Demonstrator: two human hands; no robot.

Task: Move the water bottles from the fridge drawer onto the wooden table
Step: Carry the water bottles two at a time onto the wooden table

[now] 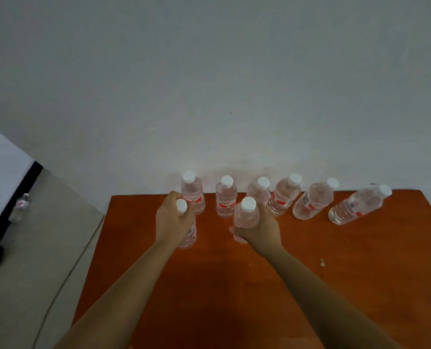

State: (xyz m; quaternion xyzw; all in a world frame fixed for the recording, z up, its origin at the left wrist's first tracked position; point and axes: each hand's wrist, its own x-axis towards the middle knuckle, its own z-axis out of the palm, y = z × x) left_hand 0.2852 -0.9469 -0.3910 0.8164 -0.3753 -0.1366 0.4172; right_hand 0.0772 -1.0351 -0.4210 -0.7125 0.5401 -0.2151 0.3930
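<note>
- Water bottles [225, 197], six in all, stood in a row along the far edge of the wooden table [335, 273], right up by the wall [209, 84]; the ones toward the far right corner looked tilted outward in the wide lens.
- Both forearms reached out long over the table from the near edge, converging toward the left half of that row.
- Left hand [172, 215] was wrapped round the neck and shoulder of the left-hand bottle [189, 235], white cap poking up past the knuckles, the base down at the tabletop, though contact was not clear.
- Right hand [262, 229] gripped the right-hand bottle [246, 215] low on its body, fingers curled under and round the bottom, cap up.
- Both held bottles sat just in front of the row, near the far left corner.
- Yellow speck [322, 261] lay on the table's right side.
- One stray bottle [20, 207] stood on the floor [45, 248], well off the table's left edge.
</note>
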